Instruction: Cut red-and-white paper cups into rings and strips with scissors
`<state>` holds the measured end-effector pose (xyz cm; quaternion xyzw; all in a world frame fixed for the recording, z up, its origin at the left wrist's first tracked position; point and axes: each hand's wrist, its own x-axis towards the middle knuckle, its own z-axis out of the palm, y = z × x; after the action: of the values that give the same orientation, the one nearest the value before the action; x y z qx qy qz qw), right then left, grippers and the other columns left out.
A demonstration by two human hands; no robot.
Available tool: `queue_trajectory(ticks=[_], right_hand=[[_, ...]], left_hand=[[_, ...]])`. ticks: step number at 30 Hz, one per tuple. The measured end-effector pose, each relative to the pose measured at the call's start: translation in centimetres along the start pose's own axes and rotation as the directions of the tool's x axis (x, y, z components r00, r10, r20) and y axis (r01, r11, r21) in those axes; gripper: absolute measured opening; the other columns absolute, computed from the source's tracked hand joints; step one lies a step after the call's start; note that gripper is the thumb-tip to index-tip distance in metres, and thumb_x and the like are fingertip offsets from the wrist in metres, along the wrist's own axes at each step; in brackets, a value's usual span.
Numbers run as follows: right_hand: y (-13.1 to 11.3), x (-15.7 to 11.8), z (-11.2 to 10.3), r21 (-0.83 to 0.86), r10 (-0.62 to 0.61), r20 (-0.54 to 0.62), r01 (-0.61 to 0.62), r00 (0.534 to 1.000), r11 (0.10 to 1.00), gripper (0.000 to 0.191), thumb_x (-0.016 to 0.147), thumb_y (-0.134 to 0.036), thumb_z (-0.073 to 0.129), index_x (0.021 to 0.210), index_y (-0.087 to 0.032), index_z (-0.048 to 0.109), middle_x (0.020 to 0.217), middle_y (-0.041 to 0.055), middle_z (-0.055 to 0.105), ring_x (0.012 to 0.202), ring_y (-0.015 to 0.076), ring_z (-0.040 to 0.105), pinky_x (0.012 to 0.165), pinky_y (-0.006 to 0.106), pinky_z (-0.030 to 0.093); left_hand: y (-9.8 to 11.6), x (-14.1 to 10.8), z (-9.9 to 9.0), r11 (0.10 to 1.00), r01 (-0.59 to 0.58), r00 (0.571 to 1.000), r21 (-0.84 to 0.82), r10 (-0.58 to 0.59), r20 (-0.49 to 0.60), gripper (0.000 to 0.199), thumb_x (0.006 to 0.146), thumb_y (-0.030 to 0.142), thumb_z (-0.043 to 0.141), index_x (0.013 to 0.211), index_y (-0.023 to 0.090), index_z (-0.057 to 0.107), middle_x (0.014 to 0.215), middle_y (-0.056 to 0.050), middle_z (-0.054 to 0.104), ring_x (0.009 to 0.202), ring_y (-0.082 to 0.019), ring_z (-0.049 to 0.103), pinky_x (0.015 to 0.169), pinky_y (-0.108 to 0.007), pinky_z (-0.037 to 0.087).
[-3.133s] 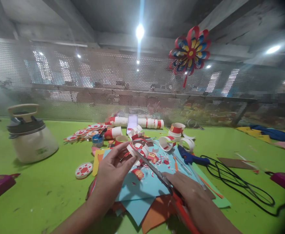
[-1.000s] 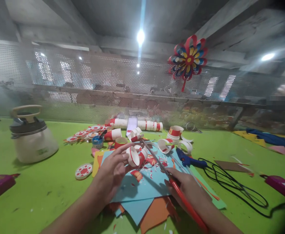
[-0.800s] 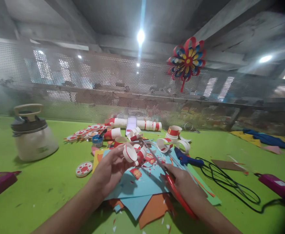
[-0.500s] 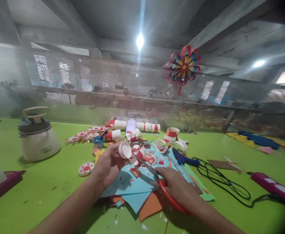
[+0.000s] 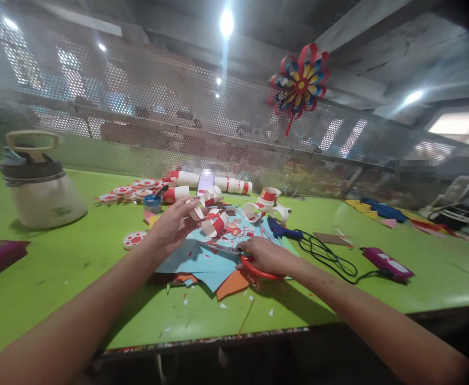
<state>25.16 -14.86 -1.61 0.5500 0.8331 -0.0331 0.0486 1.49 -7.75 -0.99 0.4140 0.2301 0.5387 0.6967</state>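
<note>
My left hand (image 5: 174, 224) pinches a small white paper cup piece (image 5: 196, 210) between thumb and fingers, above the blue paper (image 5: 186, 259). My right hand (image 5: 262, 254) is closed round the red handles of a pair of scissors (image 5: 258, 270). Their blades (image 5: 220, 247) point left, low over the blue paper and apart from the cup piece. Just beyond the blades lies a red and white cut cup (image 5: 215, 223), with red and white scraps (image 5: 234, 229) around it. A spotted white disc (image 5: 134, 240) lies left of my left hand.
At right are a blue glue gun (image 5: 284, 230), its black cord and a purple power strip (image 5: 386, 263). A large jug (image 5: 44, 195) stands at left. Behind the work lie a long row of stacked cups (image 5: 234, 185), a phone (image 5: 206, 183) and a blue jar (image 5: 152, 203). Orange paper (image 5: 233, 284) lies in front.
The view has tilted down and shifted, showing the table's front edge. The cup piece has turned in my left hand. The scissors have swung to point more directly left.
</note>
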Motion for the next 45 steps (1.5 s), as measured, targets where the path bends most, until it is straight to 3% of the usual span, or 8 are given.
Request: queue_trajectory(ticks=[4,15,20,30,34,39,42,45], right_hand=[[0.3,0.7,-0.4,-0.020,-0.068,0.060,0.069,0.996,0.997,0.035,0.091,-0.046,0.058,0.108,-0.016,0.060,0.100,0.0054,0.063,0.087,0.0198,0.062,0.076,0.038,0.051],[0.8,1.1,0.4,0.060,-0.145,0.041,0.142,0.989,0.988,0.044,0.089,-0.052,0.056,0.115,-0.016,0.057,0.097,0.0054,0.063,0.085,0.0201,0.062,0.073,0.037,0.051],[0.8,0.8,0.9,0.098,-0.119,-0.006,0.119,0.993,0.988,0.044,0.087,-0.053,0.058,0.111,-0.016,0.060,0.091,0.0061,0.062,0.084,0.0218,0.060,0.068,0.033,0.047],[0.4,-0.3,1.2,0.225,-0.039,-0.044,0.048,0.998,0.973,0.038,0.087,-0.038,0.059,0.120,-0.020,0.058,0.100,0.0128,0.058,0.092,0.0270,0.055,0.072,0.032,0.041],[0.7,0.0,0.7,0.293,-0.040,0.007,0.036,0.999,0.955,0.035,0.085,-0.040,0.061,0.115,-0.022,0.060,0.097,0.0099,0.058,0.090,0.0251,0.055,0.073,0.031,0.041],[1.0,-0.1,0.7,0.363,-0.018,0.044,0.000,0.999,0.932,0.040,0.082,-0.037,0.063,0.120,-0.025,0.057,0.102,0.0083,0.056,0.094,0.0245,0.055,0.077,0.030,0.041],[1.2,-0.3,0.8,0.390,-0.012,0.057,-0.012,0.998,0.921,0.041,0.080,-0.029,0.062,0.121,-0.029,0.057,0.105,0.0057,0.056,0.096,0.0228,0.055,0.078,0.029,0.041],[1.2,-0.6,0.7,0.386,0.005,0.052,-0.024,0.999,0.922,0.043,0.081,-0.029,0.058,0.125,-0.031,0.054,0.108,0.0059,0.055,0.099,0.0237,0.056,0.079,0.030,0.041]], left_hand=[[-0.2,0.7,-0.5,0.999,0.040,0.999,0.024,-0.040,-0.002,0.021,0.083,0.027,0.060,0.095,0.012,0.066,0.071,-0.006,0.069,0.057,-0.013,0.062,0.048,-0.020,0.048],[-1.3,0.9,-1.1,0.975,0.131,0.988,0.181,-0.114,-0.099,0.022,0.083,0.031,0.064,0.092,0.012,0.069,0.078,-0.009,0.071,0.064,-0.014,0.064,0.050,-0.019,0.050],[-1.6,0.6,-0.8,0.976,0.076,0.993,0.206,-0.054,-0.106,0.022,0.081,0.036,0.066,0.085,0.015,0.066,0.075,-0.006,0.068,0.065,-0.014,0.063,0.050,-0.019,0.049],[-0.6,0.5,-0.4,0.972,-0.029,0.989,0.234,0.062,-0.136,0.034,0.077,0.032,0.072,0.109,0.020,0.067,0.084,-0.002,0.066,0.069,-0.010,0.058,0.057,-0.015,0.047],[0.0,0.4,-0.4,0.987,0.025,0.991,0.161,-0.004,-0.132,0.028,0.076,0.027,0.073,0.103,0.020,0.069,0.086,-0.002,0.067,0.072,-0.010,0.060,0.064,-0.016,0.051],[-0.2,-0.6,0.5,0.980,0.169,0.986,0.110,-0.167,-0.023,0.027,0.083,0.033,0.065,0.104,0.018,0.070,0.098,-0.009,0.070,0.085,-0.020,0.066,0.065,-0.024,0.055],[-0.6,-1.0,1.0,0.978,0.170,0.985,0.119,-0.171,-0.001,0.026,0.085,0.033,0.063,0.107,0.020,0.069,0.095,-0.010,0.070,0.078,-0.021,0.067,0.056,-0.025,0.055],[-0.9,-0.9,1.0,0.974,0.160,0.987,0.159,-0.158,-0.023,0.024,0.086,0.030,0.062,0.106,0.019,0.069,0.096,-0.009,0.071,0.079,-0.020,0.067,0.058,-0.024,0.055]])
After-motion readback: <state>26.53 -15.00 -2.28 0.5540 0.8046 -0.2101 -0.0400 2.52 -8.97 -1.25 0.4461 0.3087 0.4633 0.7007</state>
